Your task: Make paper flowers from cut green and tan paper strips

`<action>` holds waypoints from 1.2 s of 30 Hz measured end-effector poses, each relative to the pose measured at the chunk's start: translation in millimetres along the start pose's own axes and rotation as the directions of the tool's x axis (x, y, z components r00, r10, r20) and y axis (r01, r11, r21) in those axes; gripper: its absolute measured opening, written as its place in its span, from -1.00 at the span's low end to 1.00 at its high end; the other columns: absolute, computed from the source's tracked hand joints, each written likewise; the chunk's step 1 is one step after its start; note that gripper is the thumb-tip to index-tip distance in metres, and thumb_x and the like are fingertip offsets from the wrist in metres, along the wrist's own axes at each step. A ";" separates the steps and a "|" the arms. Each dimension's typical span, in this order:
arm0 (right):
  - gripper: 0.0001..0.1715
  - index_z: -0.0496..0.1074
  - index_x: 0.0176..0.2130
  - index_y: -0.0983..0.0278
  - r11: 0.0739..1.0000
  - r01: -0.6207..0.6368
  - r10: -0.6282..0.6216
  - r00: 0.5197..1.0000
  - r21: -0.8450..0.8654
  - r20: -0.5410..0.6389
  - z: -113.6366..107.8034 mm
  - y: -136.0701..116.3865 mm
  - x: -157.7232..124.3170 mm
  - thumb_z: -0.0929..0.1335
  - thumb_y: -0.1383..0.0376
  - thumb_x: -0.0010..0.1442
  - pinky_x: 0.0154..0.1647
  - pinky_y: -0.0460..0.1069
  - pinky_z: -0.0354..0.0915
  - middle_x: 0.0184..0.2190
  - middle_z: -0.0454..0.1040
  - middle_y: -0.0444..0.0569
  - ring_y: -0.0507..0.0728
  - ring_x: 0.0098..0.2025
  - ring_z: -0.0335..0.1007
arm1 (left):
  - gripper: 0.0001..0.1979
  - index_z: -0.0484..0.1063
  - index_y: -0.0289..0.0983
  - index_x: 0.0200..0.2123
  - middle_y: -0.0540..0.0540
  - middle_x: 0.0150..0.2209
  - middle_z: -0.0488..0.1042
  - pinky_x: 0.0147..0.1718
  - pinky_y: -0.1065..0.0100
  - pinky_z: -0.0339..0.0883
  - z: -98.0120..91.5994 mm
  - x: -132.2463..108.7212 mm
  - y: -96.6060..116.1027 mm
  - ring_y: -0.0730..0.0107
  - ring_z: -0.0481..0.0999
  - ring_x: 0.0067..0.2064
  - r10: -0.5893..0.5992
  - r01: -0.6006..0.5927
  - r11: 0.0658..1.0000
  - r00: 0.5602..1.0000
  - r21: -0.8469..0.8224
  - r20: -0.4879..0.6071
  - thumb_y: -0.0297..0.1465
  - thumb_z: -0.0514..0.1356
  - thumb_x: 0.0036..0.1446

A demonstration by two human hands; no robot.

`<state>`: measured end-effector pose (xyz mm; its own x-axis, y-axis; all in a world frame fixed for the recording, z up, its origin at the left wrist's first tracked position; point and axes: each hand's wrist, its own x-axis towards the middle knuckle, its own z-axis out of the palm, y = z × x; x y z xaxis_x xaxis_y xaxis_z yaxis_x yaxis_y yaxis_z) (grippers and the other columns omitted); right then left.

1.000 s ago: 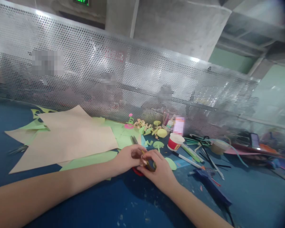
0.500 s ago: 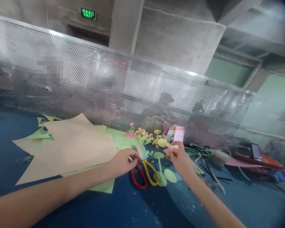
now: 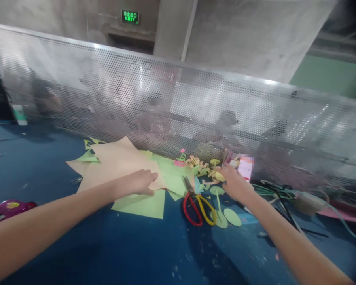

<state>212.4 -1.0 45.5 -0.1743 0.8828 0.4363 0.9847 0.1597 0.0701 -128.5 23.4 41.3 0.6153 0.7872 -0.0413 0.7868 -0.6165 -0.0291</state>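
My left hand [image 3: 142, 182] lies flat with fingers stretched out on a large beige sheet of paper [image 3: 118, 158]. Green paper [image 3: 145, 206] sticks out from under that sheet. My right hand [image 3: 235, 184] reaches over small cut paper pieces, its fingers extended beside a yellow paper oval [image 3: 220, 176]; nothing shows gripped in it, though the fingers are slightly blurred. Between the hands lie scissors [image 3: 192, 198] with one red and one yellow handle, blades slightly apart. Pale green paper discs [image 3: 232, 217] rest to their right.
A perforated metal screen [image 3: 190, 99] runs along the far side of the blue table [image 3: 136, 249], with people blurred behind it. A pink and white card-like object [image 3: 245, 168] stands past my right hand. Cords and strips [image 3: 287, 209] lie right; a purple object [image 3: 13, 208] lies left.
My left hand has left the scissors and moved left onto the beige paper. My right hand has gone from a pinch to extended fingers over the pieces. The view has turned left.
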 end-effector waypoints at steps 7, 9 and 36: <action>-0.69 0.41 -0.14 0.26 0.978 0.156 -0.160 0.987 0.139 0.017 -15.6 -62.8 -36.6 0.26 0.32 0.08 0.03 0.15 0.16 -0.03 0.31 0.10 0.24 0.03 0.21 | -0.69 0.34 -0.32 -0.33 -0.15 -0.31 0.38 -0.53 0.41 0.09 -3.5 -2.8 -9.0 0.31 0.35 -0.40 0.013 -0.011 0.999 1.000 -0.046 0.028 -0.25 0.14 -0.14; -0.68 0.39 -0.12 0.24 0.965 0.188 -0.198 0.980 0.185 0.035 -19.9 -78.9 -50.0 0.25 0.33 0.10 0.01 0.17 0.18 -0.05 0.33 0.09 0.23 0.01 0.23 | -0.79 0.35 -0.32 -0.42 -0.13 -0.38 0.39 -0.56 0.42 0.05 -5.9 -4.5 -7.4 0.36 0.33 -0.46 0.012 -0.011 0.999 1.000 -0.035 0.013 -0.31 0.12 -0.14; -0.82 0.39 -0.23 0.20 0.832 0.346 -0.406 0.913 0.433 0.050 -34.1 -49.8 -174.7 0.24 0.38 0.17 -0.10 -0.01 0.28 -0.27 0.49 -0.04 0.05 -0.19 0.39 | -0.90 0.33 -0.24 -0.39 -0.06 -0.41 0.40 -0.51 0.29 0.14 27.4 -54.0 132.2 0.30 0.34 -0.35 0.606 -0.604 0.794 0.776 0.070 -0.175 -0.47 0.03 0.10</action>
<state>194.1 -178.2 -3.7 -0.5590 0.7630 0.3247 0.7556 0.6300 -0.1795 -59.0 -101.0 12.3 0.9627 0.2397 0.1255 0.2494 -0.9660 -0.0681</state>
